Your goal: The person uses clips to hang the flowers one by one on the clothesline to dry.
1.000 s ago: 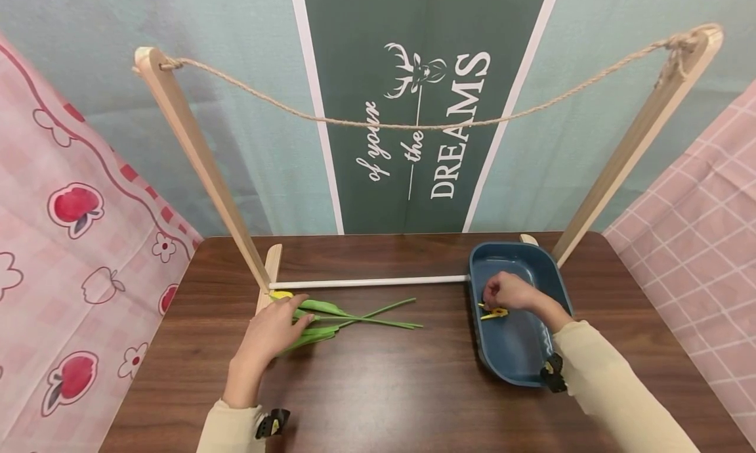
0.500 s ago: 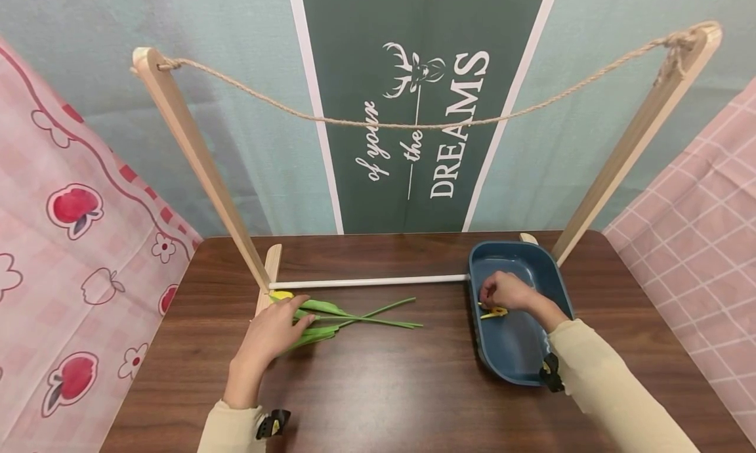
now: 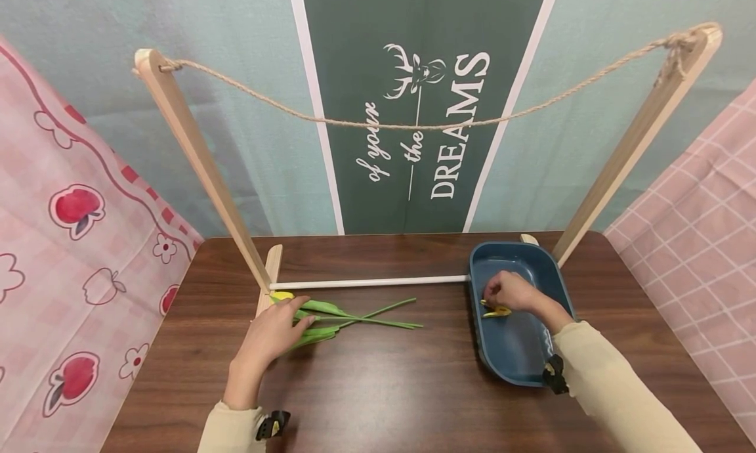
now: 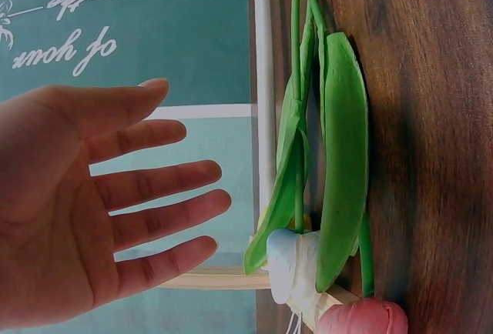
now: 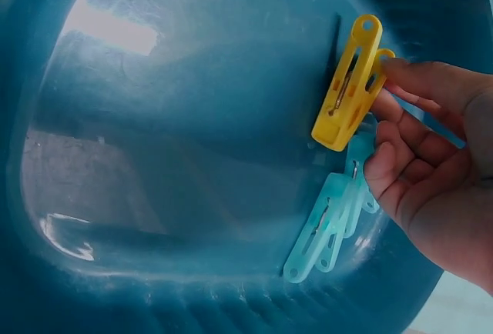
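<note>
My left hand (image 3: 273, 331) has its fingers extended over artificial tulips lying on the table, near their flower ends. In the left wrist view the fingers point toward the green leaves (image 4: 347, 157), a pale blue-and-white tulip head (image 4: 296, 265) and a pink one (image 4: 366, 318); a yellow head (image 3: 281, 295) shows in the head view. Inside a blue basin (image 3: 520, 367), my right hand (image 3: 509, 292) pinches one arm of a yellow clothespin (image 5: 347, 91) between thumb and fingers. Teal clothespins (image 5: 316, 230) lie on the basin floor beside it, partly covered by the fingers.
A wooden frame rises at the table's back, with a left post (image 3: 201, 164), a right post (image 3: 638, 144) and a sagging twine rope (image 3: 378, 125) between their tops. A white rod (image 3: 366, 283) runs low between the posts and passes behind the basin.
The right hand and yellow clothespin have shifted slightly inside the basin. The left hand and the tulips have stayed where they were.
</note>
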The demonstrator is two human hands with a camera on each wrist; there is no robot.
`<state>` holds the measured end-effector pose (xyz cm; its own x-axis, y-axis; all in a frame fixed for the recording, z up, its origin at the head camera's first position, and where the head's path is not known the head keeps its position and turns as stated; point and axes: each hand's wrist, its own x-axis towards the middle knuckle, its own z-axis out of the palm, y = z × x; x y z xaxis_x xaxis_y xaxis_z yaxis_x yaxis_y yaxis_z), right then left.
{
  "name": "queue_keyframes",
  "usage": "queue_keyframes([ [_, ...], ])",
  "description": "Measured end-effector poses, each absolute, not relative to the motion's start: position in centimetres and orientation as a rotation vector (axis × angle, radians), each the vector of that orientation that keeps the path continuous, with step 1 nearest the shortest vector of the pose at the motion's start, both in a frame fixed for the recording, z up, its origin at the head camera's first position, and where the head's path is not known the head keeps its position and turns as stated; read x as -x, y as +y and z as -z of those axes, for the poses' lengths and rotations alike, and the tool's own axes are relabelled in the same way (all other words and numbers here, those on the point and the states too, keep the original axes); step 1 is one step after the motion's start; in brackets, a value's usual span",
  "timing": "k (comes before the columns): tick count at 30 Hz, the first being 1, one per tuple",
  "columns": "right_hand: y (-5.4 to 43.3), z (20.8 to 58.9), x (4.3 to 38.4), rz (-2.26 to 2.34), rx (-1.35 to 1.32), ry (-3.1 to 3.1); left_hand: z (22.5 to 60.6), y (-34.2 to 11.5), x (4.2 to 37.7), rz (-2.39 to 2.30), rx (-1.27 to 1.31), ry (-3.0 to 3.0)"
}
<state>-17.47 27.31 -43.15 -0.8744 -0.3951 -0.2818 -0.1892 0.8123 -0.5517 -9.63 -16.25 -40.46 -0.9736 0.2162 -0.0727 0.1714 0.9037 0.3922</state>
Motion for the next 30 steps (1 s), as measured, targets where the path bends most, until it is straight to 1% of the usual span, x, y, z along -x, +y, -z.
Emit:
queue_keyframes([
  [17,28.9,41.5,17.6,0.823,0.441,2.634,40.4,-16.0,9.5,-0.614,-0.297,2.952],
  [30,29.2,38.7,17.3,1.092,0.174,2.526,40.8,-15.1,9.9,-0.647,-0.347,2.976],
])
